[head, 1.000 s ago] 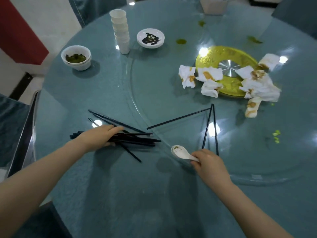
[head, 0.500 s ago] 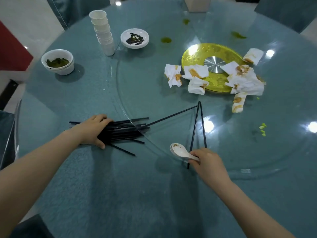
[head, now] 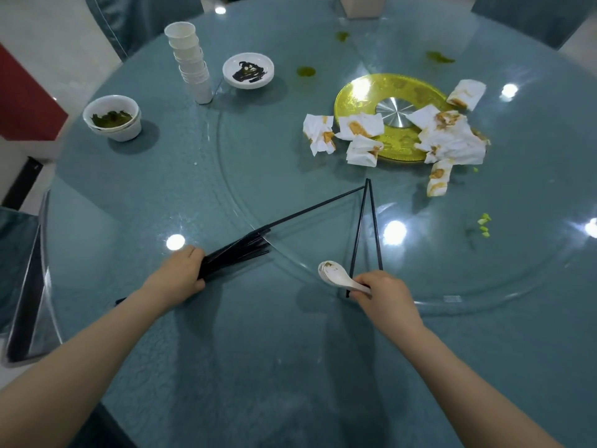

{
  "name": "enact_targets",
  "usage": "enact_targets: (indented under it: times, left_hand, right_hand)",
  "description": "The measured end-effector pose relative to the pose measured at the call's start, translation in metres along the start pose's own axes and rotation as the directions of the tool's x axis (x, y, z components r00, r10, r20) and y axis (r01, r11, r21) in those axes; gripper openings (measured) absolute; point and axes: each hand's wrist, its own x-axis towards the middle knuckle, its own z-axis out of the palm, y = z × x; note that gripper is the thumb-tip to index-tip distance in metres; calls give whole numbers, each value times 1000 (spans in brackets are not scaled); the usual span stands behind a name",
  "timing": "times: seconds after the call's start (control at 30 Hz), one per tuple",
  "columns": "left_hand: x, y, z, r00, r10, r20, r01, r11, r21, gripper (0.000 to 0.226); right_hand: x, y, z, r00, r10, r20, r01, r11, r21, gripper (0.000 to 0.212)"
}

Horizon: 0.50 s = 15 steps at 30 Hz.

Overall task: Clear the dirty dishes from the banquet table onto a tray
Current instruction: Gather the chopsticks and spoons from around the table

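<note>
Black chopsticks point(head: 237, 253) bunched in left hand point(head: 181, 274) grip; right hand point(head: 381, 294) pinches white spoon point(head: 336, 274) handle, glass table point(head: 258, 350) underneath.

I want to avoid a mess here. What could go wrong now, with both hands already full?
The left hand holds a fanned bundle of chopsticks; loose tips may slip out. The right hand already holds white spoons while reaching for the pair of chopsticks, so its grip could drop something onto the glass turntable.
</note>
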Motion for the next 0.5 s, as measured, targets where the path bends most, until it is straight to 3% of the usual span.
enact_targets:
  times: [0.07,0.2,0.5]
  left_hand:
    - [-6,1,4,1000,-5,-23,5,999,34,29]
    - [-18,8,6,997,-36,69,22,983,183,28]
    - [-26,5,-7,974,-94,205,72,991,112,25]
  right_hand:
    - [-2,4,-3,1000,8,-7,-8,1000,-1,7]
    - [-5,11,-10,996,80,-30,-80,997,-4,9]
    - [-11,30,-22,980,188,-67,-185,981,53,14]
